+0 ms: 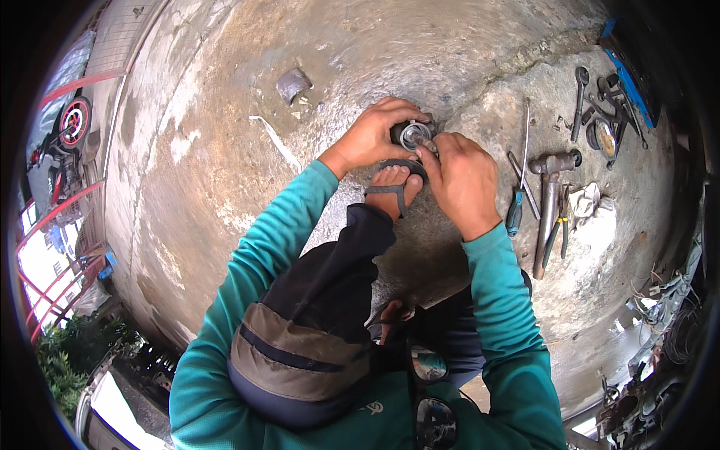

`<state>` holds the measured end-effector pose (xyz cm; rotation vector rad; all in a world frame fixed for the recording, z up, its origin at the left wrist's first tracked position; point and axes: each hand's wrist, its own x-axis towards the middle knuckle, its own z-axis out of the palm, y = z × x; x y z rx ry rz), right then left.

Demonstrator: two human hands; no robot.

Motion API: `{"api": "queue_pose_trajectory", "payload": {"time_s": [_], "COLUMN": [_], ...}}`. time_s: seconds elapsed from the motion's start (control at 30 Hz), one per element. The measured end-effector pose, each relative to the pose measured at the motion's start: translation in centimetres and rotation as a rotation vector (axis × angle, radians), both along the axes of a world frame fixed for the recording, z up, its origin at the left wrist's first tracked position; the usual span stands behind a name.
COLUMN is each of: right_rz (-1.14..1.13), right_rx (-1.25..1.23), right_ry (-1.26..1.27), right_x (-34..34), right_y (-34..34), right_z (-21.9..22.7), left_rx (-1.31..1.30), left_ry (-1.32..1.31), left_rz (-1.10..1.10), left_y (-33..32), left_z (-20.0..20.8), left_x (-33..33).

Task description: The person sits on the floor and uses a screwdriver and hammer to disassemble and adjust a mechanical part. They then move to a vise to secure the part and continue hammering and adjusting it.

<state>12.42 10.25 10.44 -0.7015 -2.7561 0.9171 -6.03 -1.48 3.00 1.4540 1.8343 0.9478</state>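
Observation:
A small round metal part (412, 135), dark outside with a shiny ring in its middle, rests on the concrete floor (225, 112) just beyond my sandalled foot (395, 185). My left hand (373, 135) wraps around the part's left side and steadies it. My right hand (460, 178) pinches a small metal piece (428, 144) against the part's right edge. Both sleeves are teal. What lies under the fingers of either hand is hidden.
To the right on the floor lie a heavy hammer (549, 202), a blue-handled screwdriver (515, 212), pliers (560, 225), a thin rod (525, 139), wrenches (581, 101) and a white rag (592, 210). A grey scrap (292, 84) lies further out. A motorcycle (64, 142) stands far left.

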Motion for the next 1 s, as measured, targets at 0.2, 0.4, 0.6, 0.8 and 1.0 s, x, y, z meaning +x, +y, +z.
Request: {"api": "queue_pose_trajectory", "payload": {"time_s": [0.2, 0.4, 0.6, 0.8, 1.0], "right_rz": [0.062, -0.047, -0.128, -0.221, -0.266], "right_rx": [-0.013, -0.129, -0.147, 0.089, -0.031], "right_ry": [0.06, 0.016, -0.29, -0.563, -0.541], "right_x": [0.2, 3.1, 16.3, 24.9, 25.3], "right_y": [-0.2, -0.1, 0.2, -2.6, -2.0], "right_z": [0.8, 1.5, 1.4, -1.9, -3.4], "left_rx": [-0.016, -0.006, 0.02, 0.014, -0.076], "left_ry": [0.012, -0.02, -0.012, 0.043, 0.026], "left_rz": [-0.02, -0.002, 0.064, 0.021, 0.059], "left_y": [0.0, -0.3, -1.8, -0.8, -0.3], "left_z": [-0.2, 0.8, 3.9, 5.9, 5.9], "left_x": [-0.3, -0.6, -1.1, -0.3, 0.0]}}
